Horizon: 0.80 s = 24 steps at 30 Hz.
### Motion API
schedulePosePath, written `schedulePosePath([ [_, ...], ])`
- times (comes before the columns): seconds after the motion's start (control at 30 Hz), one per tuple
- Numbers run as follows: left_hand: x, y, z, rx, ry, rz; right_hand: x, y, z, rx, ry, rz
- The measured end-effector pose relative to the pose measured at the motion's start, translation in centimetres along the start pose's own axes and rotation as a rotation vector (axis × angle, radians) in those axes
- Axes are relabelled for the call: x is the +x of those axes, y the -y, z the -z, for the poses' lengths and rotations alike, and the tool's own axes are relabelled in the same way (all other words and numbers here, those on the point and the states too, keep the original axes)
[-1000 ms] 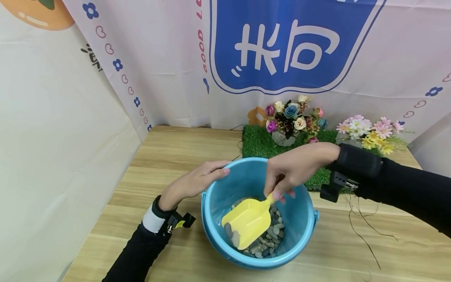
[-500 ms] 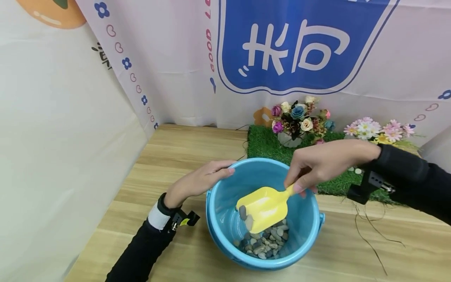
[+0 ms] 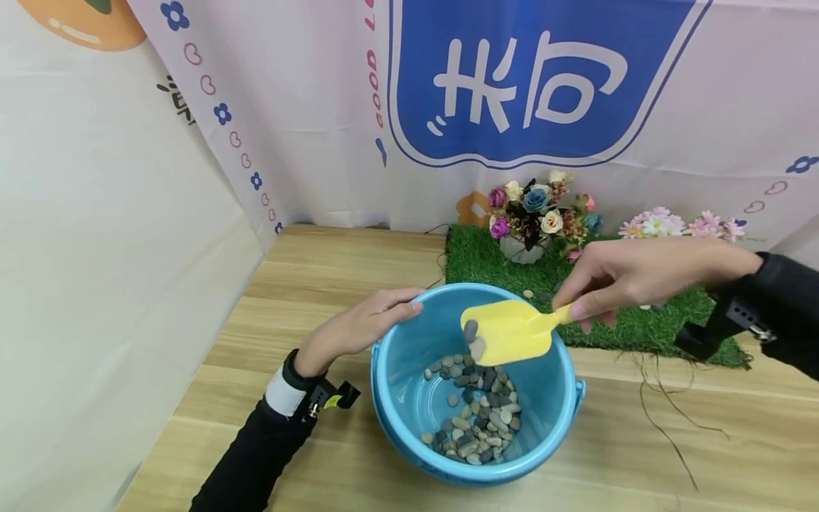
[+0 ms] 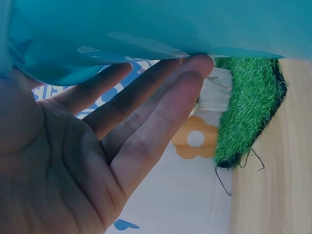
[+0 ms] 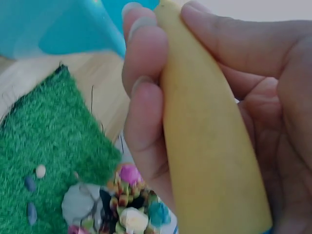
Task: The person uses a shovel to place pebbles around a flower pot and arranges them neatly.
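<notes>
A blue bucket (image 3: 397,455) stands on the wooden table with several grey and tan pebbles (image 3: 493,427) on its floor. My left hand (image 3: 355,323) rests against the bucket's upper-left rim. In the left wrist view its fingers (image 4: 146,141) stretch out fairly straight beneath the blue wall. Over the bucket's far right rim, my right hand (image 3: 630,274) grips a yellow toy shovel (image 3: 512,331) by its handle. Two pebbles (image 3: 473,340) lie at the tip of the shovel's blade. The right wrist view shows fingers and thumb around the yellow handle (image 5: 209,146).
Behind the bucket lies a green turf mat (image 3: 473,259) with a few loose pebbles (image 3: 527,294) on it. Two flower pots, one with mixed roses (image 3: 537,213) and one with pink blooms (image 3: 659,222), stand at the back before a printed cloth (image 3: 320,156). Dark threads (image 3: 665,427) trail rightward.
My right hand has lifted the shovel up from the bucket's bottom and moved right, towards the far right rim. More pebbles show below it. The left hand stays at the rim.
</notes>
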State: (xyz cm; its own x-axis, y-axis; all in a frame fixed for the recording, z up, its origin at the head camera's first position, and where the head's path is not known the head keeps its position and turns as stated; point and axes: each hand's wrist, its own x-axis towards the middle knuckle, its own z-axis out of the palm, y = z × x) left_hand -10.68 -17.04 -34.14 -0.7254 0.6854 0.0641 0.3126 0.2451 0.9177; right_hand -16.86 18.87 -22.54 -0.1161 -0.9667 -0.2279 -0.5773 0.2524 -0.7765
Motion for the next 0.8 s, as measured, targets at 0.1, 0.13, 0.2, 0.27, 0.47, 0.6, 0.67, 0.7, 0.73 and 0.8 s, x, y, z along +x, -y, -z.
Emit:
schedulePosePath([
  [0.1, 0.0, 0.1, 0.1, 0.007, 0.003, -0.006, -1.3, -0.7, 0.2, -0.011, -0.054, -0.011],
  [0.13, 0.0, 0.1, 0.1, 0.007, 0.005, -0.007, -1.7, -0.9, 0.3, -0.012, -0.070, -0.011],
  [0.2, 0.0, 0.2, 0.2, 0.007, 0.009, -0.012, -2.6, -1.4, 0.5, -0.011, -0.102, -0.031],
  [0.27, 0.0, 0.2, 0.2, 0.001, 0.013, -0.015, -3.5, -1.9, 0.7, 0.002, -0.129, -0.053],
  [0.47, 0.0, 0.1, 0.3, -0.008, 0.013, -0.025, -5.9, -4.0, 1.4, 0.037, -0.181, -0.083],
  [0.6, 0.0, 0.1, 0.3, -0.008, 0.011, -0.018, -7.0, -5.9, 1.3, 0.033, -0.209, -0.094],
  [0.67, 0.0, 0.2, 0.2, -0.010, 0.008, -0.012, -7.3, -6.8, 1.1, 0.025, -0.227, -0.127],
  [0.7, 0.1, 0.2, 0.2, -0.010, 0.006, -0.009, -7.5, -7.2, 0.9, 0.027, -0.234, -0.149],
  [0.73, 0.1, 0.2, 0.2, -0.011, 0.005, -0.008, -7.5, -7.6, 0.8, 0.030, -0.241, -0.177],
  [0.8, 0.1, 0.2, 0.2, -0.015, 0.003, -0.008, -7.6, -8.4, 0.3, 0.038, -0.248, -0.230],
])
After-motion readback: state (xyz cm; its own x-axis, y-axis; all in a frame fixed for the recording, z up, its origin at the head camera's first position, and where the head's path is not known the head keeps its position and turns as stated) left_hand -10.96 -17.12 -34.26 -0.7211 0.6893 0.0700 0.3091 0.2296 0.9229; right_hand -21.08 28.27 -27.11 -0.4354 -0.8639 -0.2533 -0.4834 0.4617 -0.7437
